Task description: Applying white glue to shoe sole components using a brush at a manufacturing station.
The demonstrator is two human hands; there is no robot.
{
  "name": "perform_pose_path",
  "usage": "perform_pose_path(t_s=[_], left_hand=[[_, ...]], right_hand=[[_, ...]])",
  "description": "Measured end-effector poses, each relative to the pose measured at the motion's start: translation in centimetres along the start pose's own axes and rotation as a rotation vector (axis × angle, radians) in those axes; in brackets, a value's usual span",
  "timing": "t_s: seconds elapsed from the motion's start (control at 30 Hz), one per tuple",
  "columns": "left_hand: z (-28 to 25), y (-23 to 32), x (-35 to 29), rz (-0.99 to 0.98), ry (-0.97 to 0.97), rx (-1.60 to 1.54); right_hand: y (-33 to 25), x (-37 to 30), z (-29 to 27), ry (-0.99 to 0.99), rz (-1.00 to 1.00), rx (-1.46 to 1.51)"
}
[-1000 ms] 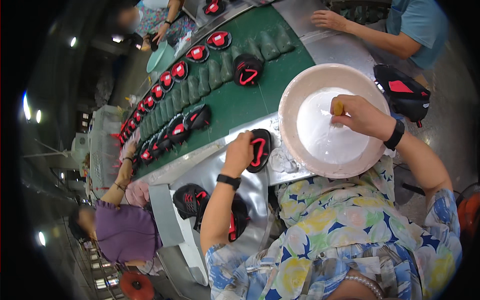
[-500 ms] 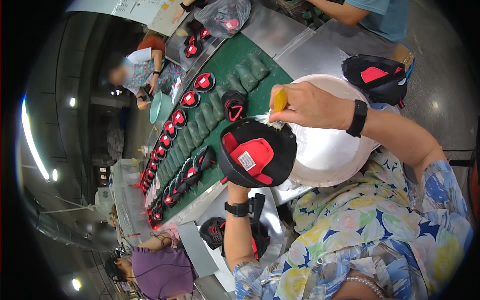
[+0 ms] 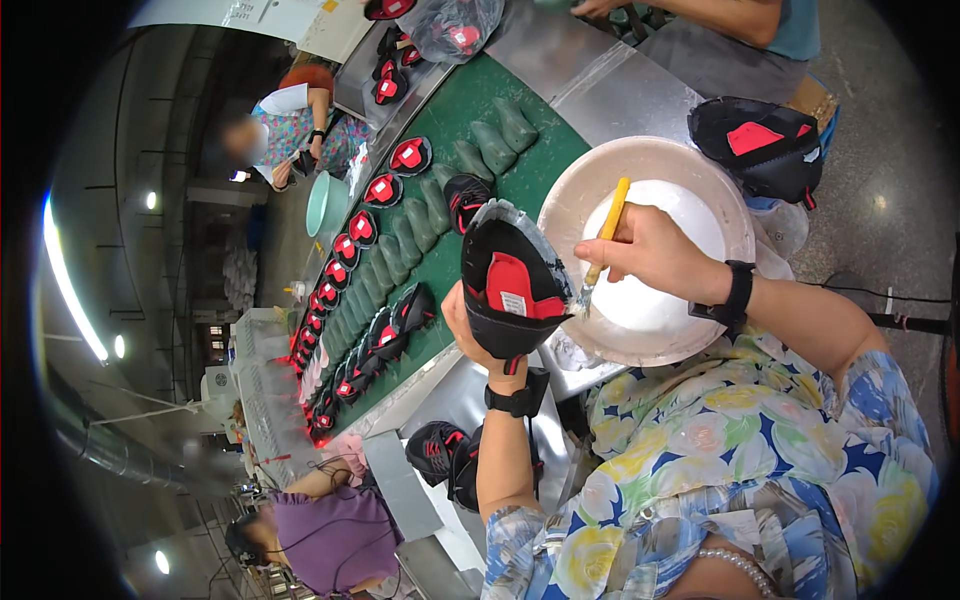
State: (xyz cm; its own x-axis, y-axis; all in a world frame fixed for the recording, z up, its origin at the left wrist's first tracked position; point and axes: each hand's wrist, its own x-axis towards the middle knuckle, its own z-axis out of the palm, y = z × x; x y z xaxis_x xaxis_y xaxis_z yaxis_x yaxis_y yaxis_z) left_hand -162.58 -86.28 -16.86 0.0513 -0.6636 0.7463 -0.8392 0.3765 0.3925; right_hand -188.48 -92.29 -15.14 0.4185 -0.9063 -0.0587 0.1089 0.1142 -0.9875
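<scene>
My left hand (image 3: 468,328) grips a black and red shoe upper (image 3: 512,275) from below and behind, its open underside turned toward me. A whitish coating shows along the upper's top edge. In my right hand (image 3: 655,255) is a brush (image 3: 606,235) with a yellow handle, pinched between thumb and fingers. The brush's bristles point down and meet the right edge of the upper, or nearly so. Under my right hand stands a wide pale basin (image 3: 560,190) holding white liquid (image 3: 655,305).
A green conveyor belt (image 3: 545,150) carries rows of shoe uppers and grey-green shoe lasts (image 3: 405,250). Another black upper (image 3: 755,150) rests beyond the basin. Black shoes (image 3: 435,452) lie near my left forearm. Co-workers sit at the far right (image 3: 740,40), far left (image 3: 275,140) and lower left (image 3: 325,540).
The upper has turned and tilted upright in my left hand. My right hand has moved down and right, bringing the brush from the upper's top to its right edge.
</scene>
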Motion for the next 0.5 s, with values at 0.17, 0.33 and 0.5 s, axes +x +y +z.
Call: perform_pose_path(t_s=[0.17,0.33,0.5], left_hand=[[-1.8,-1.5,-0.7,-0.718,-0.135,-0.654],[-0.9,0.4,-3.2,-1.385,-0.467,-1.753],[1.1,4.9,-4.3,-1.03,-0.768,-1.155]], right_hand=[[-0.7,0.3,-2.0,-0.017,-0.297,0.019],[-1.9,0.2,-2.2,-0.116,-0.598,-0.199],[-3.0,1.0,0.4,-0.301,-1.035,-0.29]])
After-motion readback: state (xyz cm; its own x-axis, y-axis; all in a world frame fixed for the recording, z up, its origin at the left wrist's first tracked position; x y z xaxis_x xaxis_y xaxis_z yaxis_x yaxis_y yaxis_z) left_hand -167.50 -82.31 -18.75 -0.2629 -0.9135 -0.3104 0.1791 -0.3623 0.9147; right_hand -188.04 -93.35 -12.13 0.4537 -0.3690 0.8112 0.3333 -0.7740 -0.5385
